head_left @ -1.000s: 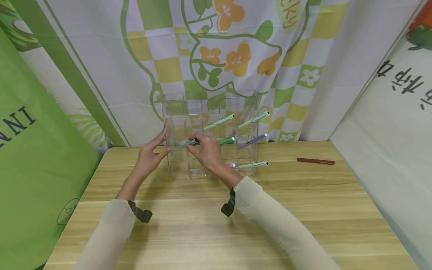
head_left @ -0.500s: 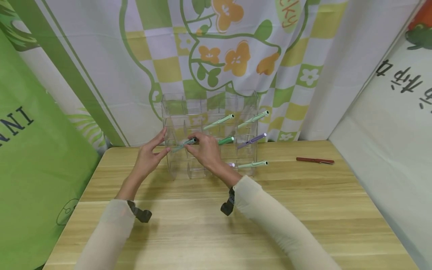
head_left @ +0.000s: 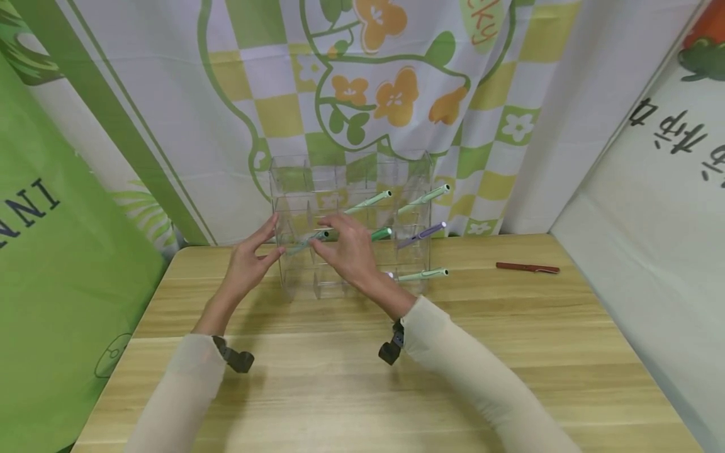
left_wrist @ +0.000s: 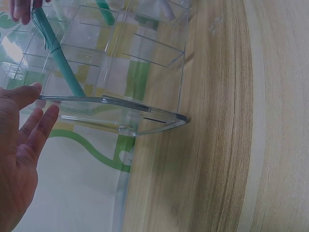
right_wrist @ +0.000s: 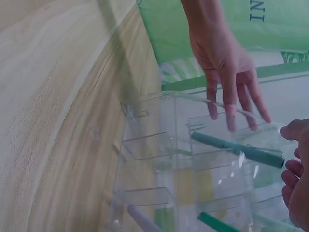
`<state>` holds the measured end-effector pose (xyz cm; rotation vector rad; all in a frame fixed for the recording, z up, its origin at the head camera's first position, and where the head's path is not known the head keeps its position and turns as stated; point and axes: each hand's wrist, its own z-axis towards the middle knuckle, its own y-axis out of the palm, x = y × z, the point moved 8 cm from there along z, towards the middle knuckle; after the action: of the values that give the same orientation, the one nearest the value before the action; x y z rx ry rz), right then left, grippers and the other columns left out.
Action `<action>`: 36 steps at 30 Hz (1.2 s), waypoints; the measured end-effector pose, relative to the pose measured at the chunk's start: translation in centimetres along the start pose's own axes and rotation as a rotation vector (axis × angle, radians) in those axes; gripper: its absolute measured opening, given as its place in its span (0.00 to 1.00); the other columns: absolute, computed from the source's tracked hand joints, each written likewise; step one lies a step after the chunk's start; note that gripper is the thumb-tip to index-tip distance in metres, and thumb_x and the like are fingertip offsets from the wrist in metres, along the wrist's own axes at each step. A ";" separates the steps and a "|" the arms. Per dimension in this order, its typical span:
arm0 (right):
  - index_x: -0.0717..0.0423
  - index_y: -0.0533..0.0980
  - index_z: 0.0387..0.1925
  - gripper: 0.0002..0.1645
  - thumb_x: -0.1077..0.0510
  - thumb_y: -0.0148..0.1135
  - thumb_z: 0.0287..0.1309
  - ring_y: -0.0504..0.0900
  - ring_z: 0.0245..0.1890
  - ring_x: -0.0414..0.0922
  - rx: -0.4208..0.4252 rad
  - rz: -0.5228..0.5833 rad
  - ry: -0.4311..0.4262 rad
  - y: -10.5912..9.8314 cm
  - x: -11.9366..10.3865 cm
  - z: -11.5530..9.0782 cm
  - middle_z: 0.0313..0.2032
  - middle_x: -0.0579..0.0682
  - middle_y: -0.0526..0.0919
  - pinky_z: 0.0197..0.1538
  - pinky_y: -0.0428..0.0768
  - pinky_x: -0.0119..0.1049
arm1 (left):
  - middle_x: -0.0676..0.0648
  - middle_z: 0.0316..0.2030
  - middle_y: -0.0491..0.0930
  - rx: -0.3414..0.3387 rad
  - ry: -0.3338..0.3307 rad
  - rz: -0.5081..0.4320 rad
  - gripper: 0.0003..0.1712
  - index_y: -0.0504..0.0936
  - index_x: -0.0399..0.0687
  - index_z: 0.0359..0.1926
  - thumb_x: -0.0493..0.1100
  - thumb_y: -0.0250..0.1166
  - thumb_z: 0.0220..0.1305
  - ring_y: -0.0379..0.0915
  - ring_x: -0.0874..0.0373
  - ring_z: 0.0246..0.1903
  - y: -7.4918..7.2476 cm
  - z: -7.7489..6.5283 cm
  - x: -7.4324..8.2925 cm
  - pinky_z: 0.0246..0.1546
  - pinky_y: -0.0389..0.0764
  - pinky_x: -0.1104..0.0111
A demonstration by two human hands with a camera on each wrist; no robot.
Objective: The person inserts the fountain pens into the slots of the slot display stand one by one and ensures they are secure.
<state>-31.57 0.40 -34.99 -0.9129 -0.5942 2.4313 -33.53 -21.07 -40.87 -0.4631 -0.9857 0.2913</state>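
Observation:
A clear acrylic pen rack (head_left: 294, 179) stands upright at the back of the table. My left hand (head_left: 249, 261) pinches its left side panel (left_wrist: 96, 99), thumb on one face and fingers on the other. A teal pen (right_wrist: 236, 147) lies slanted in a left compartment, its capped end sticking out toward me. My right hand (head_left: 351, 248) is beside that end, thumb and fingers spread apart, holding nothing. Further right, the rack carries light green pens (head_left: 421, 275), a dark green pen (head_left: 381, 234) and a purple pen (head_left: 421, 234). Another pale purple pen is mostly hidden by my right wrist.
A dark red pen (head_left: 527, 267) lies on the wooden table (head_left: 317, 377) to the right of the rack. Close behind the rack hangs a patterned curtain (head_left: 391, 38). A green cloth (head_left: 68, 283) hangs at the left side.
My right hand has let go of the teal pen, its fingers spreading and shifting slightly right. The pen stays in the compartment. My left hand has stayed on the rack's side.

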 end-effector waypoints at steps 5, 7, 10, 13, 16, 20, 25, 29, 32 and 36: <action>0.64 0.86 0.49 0.23 0.58 0.84 0.54 0.88 0.52 0.54 0.036 0.001 -0.104 -1.5 -1.5 -0.2 0.50 0.58 0.90 0.57 0.91 0.45 | 0.44 0.79 0.62 0.003 -0.006 0.013 0.43 0.65 0.47 0.80 0.28 0.71 0.68 0.74 0.31 0.67 0.0 0.0 0.1 0.49 0.88 0.66; 0.64 0.86 0.49 0.23 0.58 0.84 0.54 0.88 0.52 0.54 0.048 0.008 -0.135 -2.2 -2.0 -0.4 0.50 0.58 0.90 0.58 0.90 0.45 | 0.43 0.79 0.62 0.004 -0.006 0.015 0.43 0.65 0.46 0.80 0.28 0.71 0.68 0.74 0.31 0.67 0.0 0.1 0.0 0.49 0.88 0.64; 0.63 0.87 0.49 0.23 0.60 0.84 0.53 0.88 0.51 0.54 0.071 0.029 -0.169 -3.4 -2.6 -0.7 0.48 0.57 0.90 0.57 0.90 0.46 | 0.44 0.79 0.62 0.006 -0.009 0.007 0.43 0.65 0.47 0.80 0.28 0.71 0.68 0.74 0.32 0.67 0.0 0.1 0.0 0.49 0.88 0.66; 0.62 0.87 0.49 0.23 0.60 0.84 0.53 0.89 0.49 0.53 0.088 0.051 -0.195 -4.4 -2.9 -1.0 0.47 0.57 0.91 0.54 0.91 0.44 | 0.45 0.79 0.62 0.005 -0.015 -0.004 0.43 0.66 0.49 0.80 0.29 0.70 0.69 0.73 0.33 0.68 -0.1 0.0 -0.1 0.50 0.87 0.69; 0.63 0.87 0.50 0.24 0.60 0.85 0.52 0.89 0.49 0.53 0.085 0.084 -0.214 -5.2 -3.1 -1.2 0.46 0.58 0.91 0.56 0.91 0.44 | 0.45 0.79 0.62 0.005 -0.020 -0.003 0.43 0.66 0.49 0.80 0.29 0.70 0.69 0.73 0.34 0.68 -0.1 0.1 -0.1 0.50 0.87 0.70; 0.64 0.86 0.50 0.24 0.62 0.85 0.51 0.89 0.49 0.54 0.058 0.116 -0.216 -6.1 -2.9 -1.6 0.47 0.59 0.91 0.57 0.91 0.45 | 0.45 0.79 0.62 0.004 -0.023 -0.001 0.42 0.66 0.49 0.80 0.29 0.71 0.68 0.73 0.34 0.68 -0.1 0.1 -0.1 0.50 0.87 0.68; 0.65 0.86 0.48 0.23 0.62 0.85 0.50 0.90 0.48 0.54 0.027 0.114 -0.208 -7.3 -2.4 -2.2 0.46 0.59 0.91 0.55 0.91 0.44 | 0.45 0.79 0.62 -0.003 -0.025 -0.005 0.42 0.66 0.47 0.80 0.29 0.70 0.69 0.73 0.33 0.69 0.0 0.0 -0.2 0.50 0.87 0.67; 0.65 0.86 0.46 0.22 0.63 0.85 0.49 0.90 0.46 0.54 0.029 0.127 -0.210 -8.4 -1.9 -2.7 0.45 0.58 0.91 0.54 0.92 0.44 | 0.45 0.79 0.61 -0.007 -0.031 -0.018 0.42 0.65 0.45 0.80 0.28 0.70 0.68 0.72 0.33 0.69 0.0 0.0 -0.1 0.51 0.87 0.67; 0.65 0.86 0.45 0.22 0.65 0.85 0.48 0.90 0.46 0.54 0.034 0.142 -0.233 -9.1 -1.6 -3.2 0.45 0.58 0.91 0.53 0.92 0.45 | 0.45 0.80 0.61 -0.008 -0.031 -0.028 0.42 0.65 0.45 0.79 0.28 0.70 0.68 0.72 0.33 0.69 0.0 0.1 -0.1 0.51 0.87 0.68; 0.64 0.86 0.46 0.22 0.68 0.85 0.46 0.90 0.46 0.54 0.015 0.180 -0.273 -9.9 -1.2 -3.7 0.44 0.58 0.91 0.52 0.92 0.48 | 0.45 0.79 0.61 -0.005 -0.021 -0.024 0.42 0.65 0.46 0.80 0.27 0.70 0.68 0.72 0.32 0.69 0.0 0.0 -0.1 0.51 0.87 0.68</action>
<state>-25.41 8.44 -31.56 -0.6574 -0.6090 2.7447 -33.63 -21.11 -40.94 -0.4534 -1.0119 0.2730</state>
